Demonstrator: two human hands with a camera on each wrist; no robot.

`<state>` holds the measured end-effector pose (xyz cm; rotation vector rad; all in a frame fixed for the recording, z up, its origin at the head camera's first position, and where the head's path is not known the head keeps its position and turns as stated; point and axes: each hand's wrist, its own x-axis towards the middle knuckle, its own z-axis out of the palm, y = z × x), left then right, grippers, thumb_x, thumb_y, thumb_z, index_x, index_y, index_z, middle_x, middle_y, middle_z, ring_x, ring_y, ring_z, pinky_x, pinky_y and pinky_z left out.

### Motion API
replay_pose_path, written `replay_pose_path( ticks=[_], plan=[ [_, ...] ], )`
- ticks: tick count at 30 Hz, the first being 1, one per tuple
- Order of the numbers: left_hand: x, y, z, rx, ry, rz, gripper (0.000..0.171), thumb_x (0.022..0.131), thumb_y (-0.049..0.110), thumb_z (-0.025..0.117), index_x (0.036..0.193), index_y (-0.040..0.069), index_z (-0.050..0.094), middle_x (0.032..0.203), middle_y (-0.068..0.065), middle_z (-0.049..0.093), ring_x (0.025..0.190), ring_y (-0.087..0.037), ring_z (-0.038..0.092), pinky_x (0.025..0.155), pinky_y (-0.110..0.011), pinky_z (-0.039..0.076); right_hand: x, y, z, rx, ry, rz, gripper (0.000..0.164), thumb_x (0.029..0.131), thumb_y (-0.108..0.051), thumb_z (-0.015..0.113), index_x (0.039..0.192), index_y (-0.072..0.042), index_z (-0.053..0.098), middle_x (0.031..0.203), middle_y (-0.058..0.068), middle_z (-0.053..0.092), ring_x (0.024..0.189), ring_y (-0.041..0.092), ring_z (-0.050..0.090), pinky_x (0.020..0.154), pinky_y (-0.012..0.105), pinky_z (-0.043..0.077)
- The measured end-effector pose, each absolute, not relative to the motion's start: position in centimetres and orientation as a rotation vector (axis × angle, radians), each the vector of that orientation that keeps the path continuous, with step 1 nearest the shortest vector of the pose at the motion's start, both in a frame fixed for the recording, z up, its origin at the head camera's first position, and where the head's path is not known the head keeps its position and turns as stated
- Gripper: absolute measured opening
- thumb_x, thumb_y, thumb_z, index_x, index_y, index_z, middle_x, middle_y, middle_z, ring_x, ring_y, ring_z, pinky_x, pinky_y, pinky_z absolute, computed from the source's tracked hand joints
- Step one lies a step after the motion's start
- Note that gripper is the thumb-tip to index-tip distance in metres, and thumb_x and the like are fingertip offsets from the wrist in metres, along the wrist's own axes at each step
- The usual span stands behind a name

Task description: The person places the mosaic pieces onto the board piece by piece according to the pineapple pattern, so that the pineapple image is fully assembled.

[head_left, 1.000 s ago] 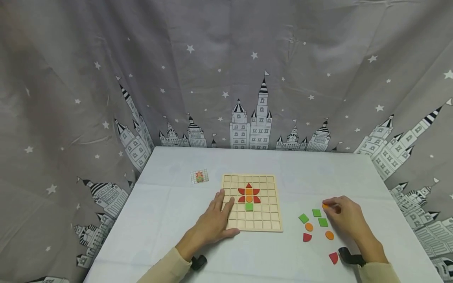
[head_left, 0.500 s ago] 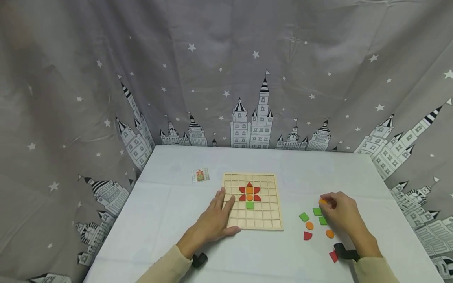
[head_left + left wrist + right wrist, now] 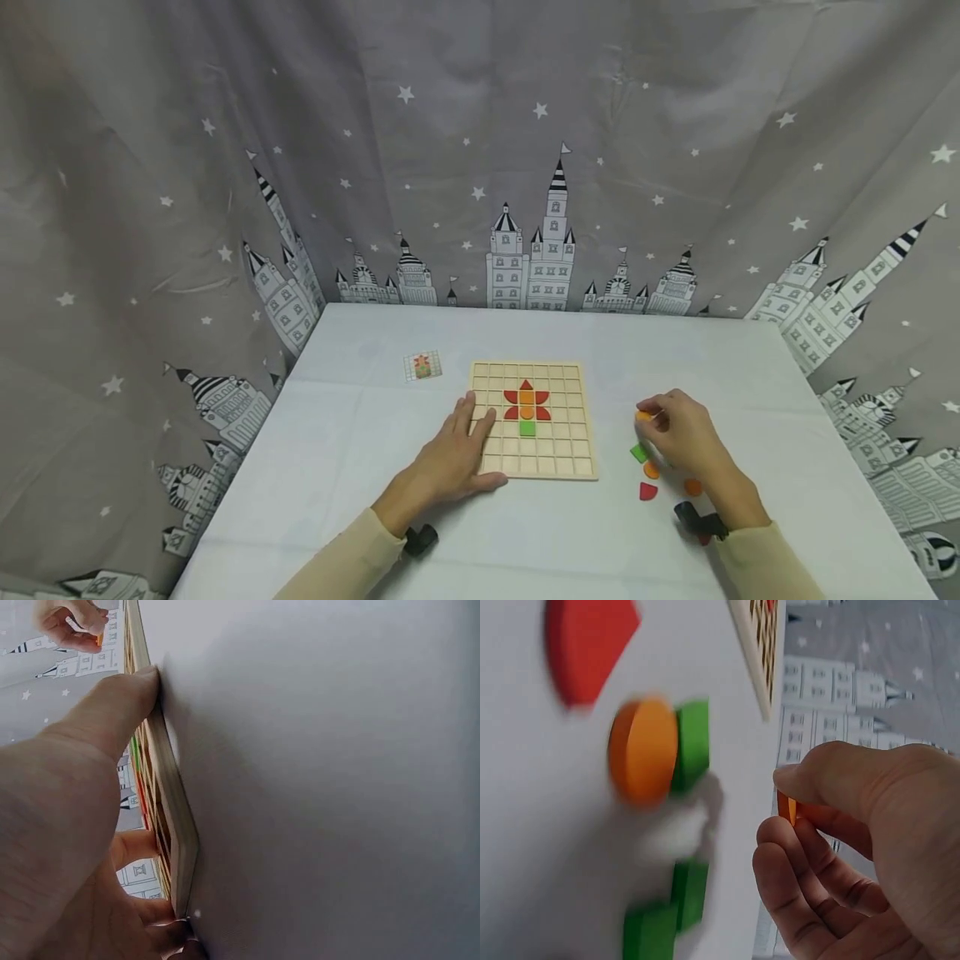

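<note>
My left hand [image 3: 450, 467] lies spread over the left edge and near corner of a wooden grid board [image 3: 573, 437]. Its thumb touches the near edge in the left wrist view. On the board, several red pieces surround an orange square [image 3: 527, 397] and an orange disc [image 3: 527, 412], with a green tile [image 3: 527, 428] below. To the right of the board, my right hand [image 3: 686, 433] pinches a small orange tile [image 3: 786, 807] between thumb and fingertips, above the table. Only its thin side shows, so its outline cannot be told.
Beneath and near the right hand lie loose pieces: a green tile [image 3: 638, 452], orange discs [image 3: 651, 470] and a rounded red piece [image 3: 648, 492]. More green tiles [image 3: 649, 930] show in the right wrist view. A small pattern card [image 3: 422, 365] lies left of the board. A grey printed curtain [image 3: 450, 125] hangs behind.
My right hand has moved left toward the board, carrying the orange tile away from beside the green tiles. The left hand keeps its place on the board.
</note>
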<state>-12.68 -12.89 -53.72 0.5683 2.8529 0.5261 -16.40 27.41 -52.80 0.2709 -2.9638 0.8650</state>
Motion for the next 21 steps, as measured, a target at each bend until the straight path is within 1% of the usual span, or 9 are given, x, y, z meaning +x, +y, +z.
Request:
replay_pose_path(
  ticks=[4,11,13,17,21],
  plan=[
    [-12.9,-13.0,-53.5,0.568,2.841,0.547,0.110,0.096,0.057,0.094,0.178,0.003,0.045,0.190,-0.037,0.021,0.177,-0.057,0.030,0.131,-0.070,0.050,-16.6,25.7,-52.8,0.347,-2.949,0.891,0.024,0.098,-0.005,0.090,0.122,-0.002,0.087,0.108,0.008,0.075,0.093,0.016,0.071,0.082,0.027,0.064],
    [-13.3,-13.5,-52.8,0.562,2.819,0.592,0.117,0.092,0.054,0.099,0.178,-0.002,0.042,0.189,-0.035,0.027,0.176,-0.055,0.035,0.132,-0.068,0.050,-16.8,23.3,-53.3,0.561,-2.826,0.936,0.022,0.093,0.005,0.088,0.114,-0.001,0.088,0.103,0.006,0.075,0.088,0.011,0.072,0.078,0.026,0.065],
    [-13.5,-13.7,-52.9,0.561,2.818,0.598,0.120,0.091,0.055,0.099,0.178,-0.003,0.040,0.189,-0.035,0.027,0.175,-0.056,0.035,0.134,-0.068,0.048,-16.9,22.6,-53.5,0.608,-2.807,0.956,0.022,0.093,0.005,0.089,0.114,0.000,0.088,0.103,0.005,0.076,0.088,0.010,0.071,0.078,0.025,0.065],
    [-13.8,-14.2,-53.0,0.547,2.816,0.590,0.127,0.089,0.060,0.098,0.180,-0.004,0.036,0.190,-0.035,0.024,0.177,-0.058,0.029,0.140,-0.069,0.038,-17.1,21.5,-53.9,0.704,-2.780,1.010,0.023,0.093,0.005,0.091,0.116,0.001,0.088,0.104,0.006,0.077,0.088,0.008,0.071,0.078,0.025,0.066],
    [-14.0,-14.8,-53.1,0.537,2.810,0.569,0.132,0.088,0.065,0.097,0.181,-0.004,0.033,0.192,-0.033,0.021,0.178,-0.058,0.025,0.144,-0.068,0.032,-17.2,20.4,-54.0,0.790,-2.770,1.041,0.022,0.094,0.003,0.092,0.115,0.002,0.087,0.105,0.006,0.079,0.088,0.007,0.069,0.078,0.024,0.065]
  ],
)
